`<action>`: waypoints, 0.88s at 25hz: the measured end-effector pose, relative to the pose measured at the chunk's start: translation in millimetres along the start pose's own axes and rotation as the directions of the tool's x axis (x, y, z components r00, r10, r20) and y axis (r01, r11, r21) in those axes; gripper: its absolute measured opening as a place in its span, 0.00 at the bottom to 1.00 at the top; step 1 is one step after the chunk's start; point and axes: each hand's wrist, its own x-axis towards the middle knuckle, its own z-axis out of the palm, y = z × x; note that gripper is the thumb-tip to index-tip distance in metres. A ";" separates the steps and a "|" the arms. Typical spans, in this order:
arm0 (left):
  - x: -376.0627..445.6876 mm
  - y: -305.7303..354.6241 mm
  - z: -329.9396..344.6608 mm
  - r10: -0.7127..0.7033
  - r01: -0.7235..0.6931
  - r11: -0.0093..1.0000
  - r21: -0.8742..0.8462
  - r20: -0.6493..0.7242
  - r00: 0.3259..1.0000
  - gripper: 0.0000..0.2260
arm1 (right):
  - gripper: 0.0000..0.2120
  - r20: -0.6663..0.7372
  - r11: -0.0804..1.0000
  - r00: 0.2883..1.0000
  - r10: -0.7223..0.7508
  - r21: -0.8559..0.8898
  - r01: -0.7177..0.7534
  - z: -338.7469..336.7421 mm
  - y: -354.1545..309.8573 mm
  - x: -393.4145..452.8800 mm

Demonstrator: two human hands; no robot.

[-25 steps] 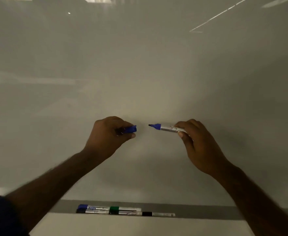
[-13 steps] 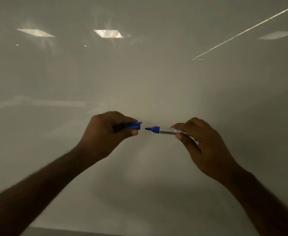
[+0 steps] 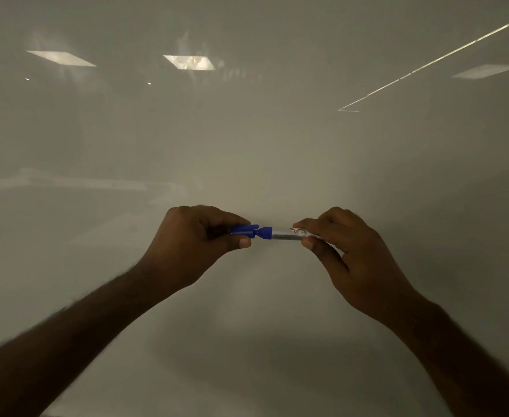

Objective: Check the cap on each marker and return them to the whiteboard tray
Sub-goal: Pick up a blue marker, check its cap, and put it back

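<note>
**Blue cap going onto the marker, held in front of the whiteboard**

The person is holding a blue marker (image 3: 283,234) level in mid-air, just in front of the whiteboard (image 3: 247,145) and between both hands. The left hand (image 3: 193,245) is pinching the blue cap (image 3: 245,230) between thumb and curled fingers (image 3: 232,219); the right hand (image 3: 355,260) is gripping the pale barrel, thumb underneath and fingers wrapped over the top. The cap is sitting over the tip and meeting the marker's blue collar (image 3: 266,232); whether it is fully seated cannot be told from here.

The marker is looking light and stiff: a slim, smooth plastic cylinder with a printed label, likely a little slick under dry fingers. The cap is a harder, ribbed or finned piece, which is giving the left fingers better purchase than the barrel would. The best hold is probably what is shown, cap near its closed end and barrel near the middle, so the push runs straight along the axis. Pushing off-line would risk the cap skewing or the barrel sliding through the grip.

The whiteboard is a glossy, flat grey-white surface, mirroring rectangular ceiling lights (image 3: 190,62). The tray is not in view.
</note>
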 end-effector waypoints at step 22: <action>-15.1 1.5 47.6 0.153 -0.153 0.988 0.016 0.021 0.988 0.07 | 0.11 0.075 0.999 0.997 0.035 -0.009 -0.034 11.2 14.3 -22.0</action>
